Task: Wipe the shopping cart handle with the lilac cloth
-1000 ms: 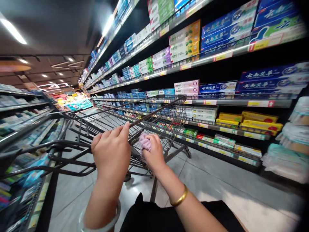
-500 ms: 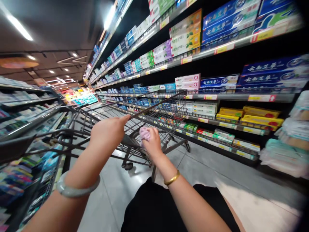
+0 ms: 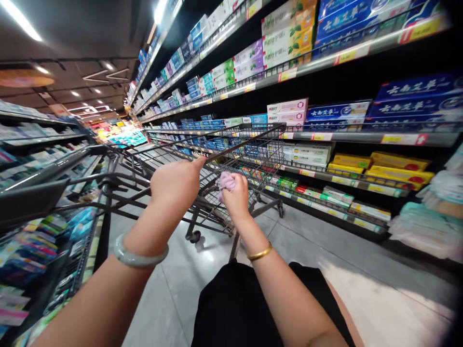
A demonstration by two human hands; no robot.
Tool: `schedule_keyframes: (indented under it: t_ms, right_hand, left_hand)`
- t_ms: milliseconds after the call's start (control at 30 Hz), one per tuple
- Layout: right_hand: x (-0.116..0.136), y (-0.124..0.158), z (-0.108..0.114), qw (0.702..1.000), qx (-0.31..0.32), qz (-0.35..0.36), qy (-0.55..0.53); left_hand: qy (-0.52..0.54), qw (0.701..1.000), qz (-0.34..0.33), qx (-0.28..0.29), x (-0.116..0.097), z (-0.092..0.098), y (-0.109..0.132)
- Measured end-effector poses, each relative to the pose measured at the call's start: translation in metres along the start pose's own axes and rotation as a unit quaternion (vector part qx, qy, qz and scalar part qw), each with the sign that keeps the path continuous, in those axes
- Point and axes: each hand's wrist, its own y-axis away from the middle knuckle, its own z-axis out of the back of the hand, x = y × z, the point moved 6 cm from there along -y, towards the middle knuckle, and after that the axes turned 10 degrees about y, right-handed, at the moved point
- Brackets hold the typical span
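Observation:
My right hand [image 3: 237, 197] is closed around a crumpled lilac cloth [image 3: 227, 183], in front of the near side of a dark wire shopping cart [image 3: 249, 143]. Whether the cloth touches the wire I cannot tell. My left hand [image 3: 176, 187] is curled at the cart's upper rim, its index finger lying along the bar; the other fingers are hidden behind the hand. It wears a pale green bangle [image 3: 139, 255] on the wrist, and a gold bracelet [image 3: 259, 251] circles the right wrist. Through the cart's wire mesh, the shelves beyond show.
Shelves [image 3: 314, 140] with toothpaste boxes [image 3: 338, 114] rise along the right side. Left, a second shelf row [image 3: 39, 140] lines the aisle, behind another dark cart-like frame [image 3: 32, 197]. Packaged goods [image 3: 430, 226] hang at the far right. Grey tiled floor [image 3: 155, 289] lies below.
My left hand has shifted right and slightly up in view, its finger still on the rim. My right hand, with the cloth, has risen and moved slightly right. The view has shifted a little.

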Motion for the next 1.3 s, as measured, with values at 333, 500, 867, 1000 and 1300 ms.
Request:
schedule_keyframes:
  t_ms: [333,500,867,1000,1300]
  right_hand:
    - [-0.005,-0.011,0.014,0.999,0.028,0.014,0.005]
    - [-0.02,-0.014,0.024,0.997,-0.004,-0.072,-0.004]
    - [-0.014,-0.032,0.058,0.997,-0.03,-0.07,-0.002]
    - [0.009,-0.036,0.081,0.996,-0.081,0.01,-0.025]
    - [-0.03,-0.048,0.105,0.996,-0.055,-0.074,0.006]
  left_hand:
    - [0.043,0.999,0.012,0.001,-0.026,0.005,-0.012]
    - [0.047,0.999,0.016,0.006,-0.03,0.009,-0.013]
    - [0.031,0.999,-0.012,0.0,-0.08,0.022,-0.015]
    - [0.058,0.998,-0.009,-0.001,-0.106,0.03,-0.01]
    - [0.035,0.999,-0.009,0.011,-0.142,0.047,0.0]
